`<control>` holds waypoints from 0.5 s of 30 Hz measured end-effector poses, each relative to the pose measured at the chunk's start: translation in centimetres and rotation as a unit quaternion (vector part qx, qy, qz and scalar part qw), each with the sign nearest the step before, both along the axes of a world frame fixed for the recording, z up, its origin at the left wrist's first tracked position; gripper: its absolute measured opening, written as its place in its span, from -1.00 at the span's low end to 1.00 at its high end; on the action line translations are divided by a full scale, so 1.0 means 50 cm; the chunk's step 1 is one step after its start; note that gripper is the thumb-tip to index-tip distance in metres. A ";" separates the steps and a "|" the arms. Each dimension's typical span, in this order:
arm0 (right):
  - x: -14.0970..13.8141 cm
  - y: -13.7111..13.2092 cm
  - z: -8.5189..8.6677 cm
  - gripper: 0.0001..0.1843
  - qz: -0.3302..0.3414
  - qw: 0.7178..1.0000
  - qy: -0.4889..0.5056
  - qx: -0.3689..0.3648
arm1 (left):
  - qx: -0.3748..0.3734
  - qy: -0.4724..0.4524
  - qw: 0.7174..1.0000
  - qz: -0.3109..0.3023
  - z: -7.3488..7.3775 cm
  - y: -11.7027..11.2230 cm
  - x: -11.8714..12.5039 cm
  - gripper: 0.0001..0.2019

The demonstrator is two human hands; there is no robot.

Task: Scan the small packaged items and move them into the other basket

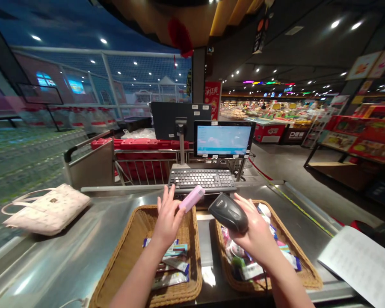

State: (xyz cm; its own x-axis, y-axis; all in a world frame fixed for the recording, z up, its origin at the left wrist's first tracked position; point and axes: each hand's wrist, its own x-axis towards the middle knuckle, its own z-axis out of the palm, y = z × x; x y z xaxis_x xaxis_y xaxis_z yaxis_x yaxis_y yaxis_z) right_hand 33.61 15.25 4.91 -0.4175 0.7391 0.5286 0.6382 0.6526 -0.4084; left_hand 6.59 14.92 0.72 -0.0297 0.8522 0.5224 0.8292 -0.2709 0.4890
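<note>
My left hand point(167, 218) pinches a small pink packet point(192, 198) above the left wicker basket point(128, 244), which holds several wrapped packets point(173, 265). My right hand point(255, 233) grips a black barcode scanner point(228, 211) with its head turned toward the pink packet, a short gap between them. The right hand hovers over the right wicker basket point(304, 265), filled with several small packaged items point(244, 265). Both baskets rest on a steel checkout counter point(67, 256).
A keyboard point(202, 179) and a lit monitor point(223, 139) stand behind the baskets, with a second screen's back point(176, 119) to the left. A pale handbag point(48, 209) lies at the counter's left. A printed sheet point(362, 261) sits at the right. Red shopping baskets point(141, 145) are behind a rail.
</note>
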 end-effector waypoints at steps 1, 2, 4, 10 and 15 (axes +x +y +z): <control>-0.005 -0.001 -0.001 -0.42 0.004 1.000 0.001 -0.001 | -0.002 0.000 1.000 0.003 0.000 -0.004 -0.006 -0.64; -0.011 -0.002 -0.002 -0.40 0.007 1.000 0.002 -0.002 | -0.003 0.000 1.000 0.006 0.000 -0.008 -0.012 -0.64; -0.021 -0.004 -0.003 -0.38 0.012 1.000 0.003 -0.004 | -0.006 0.001 1.000 0.010 0.001 -0.015 -0.022 -0.64; -0.043 -0.008 -0.009 -0.40 0.014 1.000 0.002 0.002 | 0.000 0.013 1.000 0.025 0.001 -0.027 -0.049 -0.66; -0.050 -0.008 -0.018 -0.42 0.020 1.000 -0.010 0.000 | -0.002 0.030 0.999 0.032 -0.001 -0.030 -0.063 -0.66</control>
State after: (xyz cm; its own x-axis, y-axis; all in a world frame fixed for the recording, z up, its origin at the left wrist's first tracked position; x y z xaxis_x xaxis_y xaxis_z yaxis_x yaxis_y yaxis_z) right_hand 31.11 14.83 4.00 -0.4564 0.7224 0.5195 0.6201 0.6769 -0.3965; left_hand 3.46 13.40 0.66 -0.0530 0.8516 0.5214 0.8722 -0.2149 0.4395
